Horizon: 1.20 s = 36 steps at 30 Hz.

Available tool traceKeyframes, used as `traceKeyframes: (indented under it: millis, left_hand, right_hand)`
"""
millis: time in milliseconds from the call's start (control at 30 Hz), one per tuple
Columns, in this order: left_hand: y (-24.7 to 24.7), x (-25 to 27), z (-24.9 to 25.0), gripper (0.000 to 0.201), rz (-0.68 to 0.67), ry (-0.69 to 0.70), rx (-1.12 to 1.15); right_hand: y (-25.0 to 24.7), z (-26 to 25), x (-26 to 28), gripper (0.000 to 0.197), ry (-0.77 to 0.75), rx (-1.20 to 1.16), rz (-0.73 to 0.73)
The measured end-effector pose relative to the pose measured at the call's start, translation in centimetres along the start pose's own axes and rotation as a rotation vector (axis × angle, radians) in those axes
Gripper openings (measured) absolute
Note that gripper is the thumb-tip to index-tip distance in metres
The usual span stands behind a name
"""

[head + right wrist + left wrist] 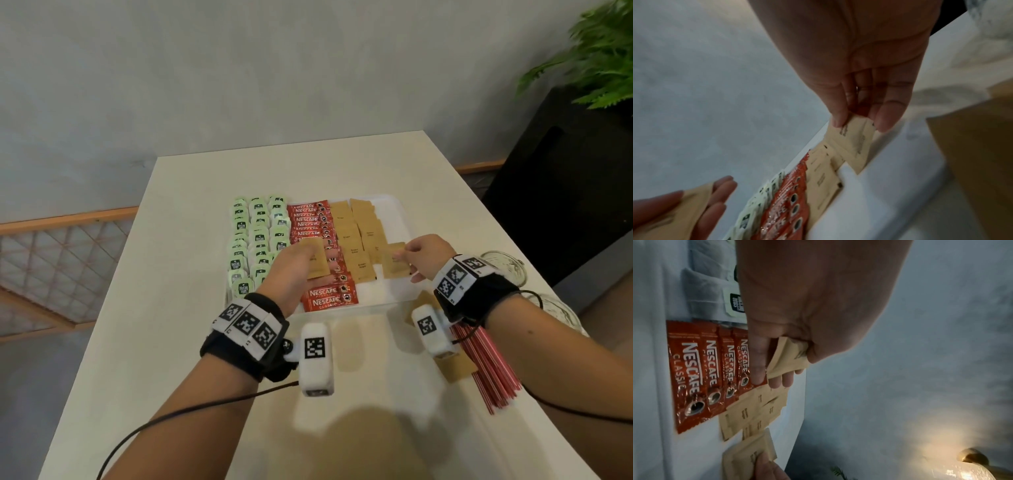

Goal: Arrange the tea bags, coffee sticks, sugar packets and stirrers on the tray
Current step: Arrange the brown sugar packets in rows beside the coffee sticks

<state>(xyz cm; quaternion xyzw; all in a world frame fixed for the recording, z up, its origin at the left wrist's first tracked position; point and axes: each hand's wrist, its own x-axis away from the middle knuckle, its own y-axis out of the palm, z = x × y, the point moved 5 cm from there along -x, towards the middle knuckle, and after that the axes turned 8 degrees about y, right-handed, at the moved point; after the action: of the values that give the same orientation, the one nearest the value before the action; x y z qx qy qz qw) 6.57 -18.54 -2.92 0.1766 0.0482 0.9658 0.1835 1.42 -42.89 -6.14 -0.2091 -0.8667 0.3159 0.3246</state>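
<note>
A white tray (pixel 397 212) holds rows of green tea bags (pixel 257 240), red coffee sticks (pixel 310 219) and brown sugar packets (pixel 356 240). My left hand (pixel 308 260) hovers over the coffee sticks (pixel 701 369) and grips a small stack of sugar packets (pixel 789 356) between thumb and fingers. My right hand (pixel 406 255) pinches one sugar packet (pixel 853 142) by its top edge, just above the tray's bare right part beside the sugar rows. Red stirrers (pixel 486 366) and loose sugar packets (pixel 457 368) lie on the table, near my right wrist.
Two glass jars (pixel 503 267) (pixel 561 310) stand at the table's right edge. A black stand (pixel 565 192) with a green plant (pixel 596 61) is beyond it. The white table (pixel 191 308) drops off on the left towards a wooden lattice rail (pixel 65 253).
</note>
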Motion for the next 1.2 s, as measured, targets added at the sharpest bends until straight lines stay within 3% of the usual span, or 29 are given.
traceKeyframes:
  millis: [200, 533, 800, 900, 1033, 1200]
  left_hand:
    - [-0.5, -0.3, -0.9, 0.021, 0.029, 0.021, -0.054]
    - [-0.8, -1.1, -1.6, 0.027, 0.025, -0.15, 0.165]
    - [-0.2, -0.9, -2.0, 0.02, -0.027, -0.147, 0.199]
    - [0.6, -0.8, -1.8, 0.014, -0.026, -0.13, 0.208]
    - [2.2, -0.7, -1.4, 0.017, -0.058, -0.066, 0.164]
    - [3.5, -1.0, -0.1, 0.01, -0.057, 0.09, -0.059]
  right_hand:
    - [0.6, 0.1, -0.8, 0.032, 0.029, 0.065, 0.056]
    - [1.7, -0.5, -1.0, 0.024, 0.068, 0.018, 0.075]
    - [0.7, -0.9, -0.2, 0.042, -0.031, -0.031, 0.103]
    - [1.0, -2.4, 2.0, 0.042, -0.124, -0.236, -0.03]
    - [2.7, -4.4, 4.8, 0.042, -0.242, -0.23, -0.275]
    - [1.8, -5.0, 4.5, 0.02, -0.248, -0.475, -0.295]
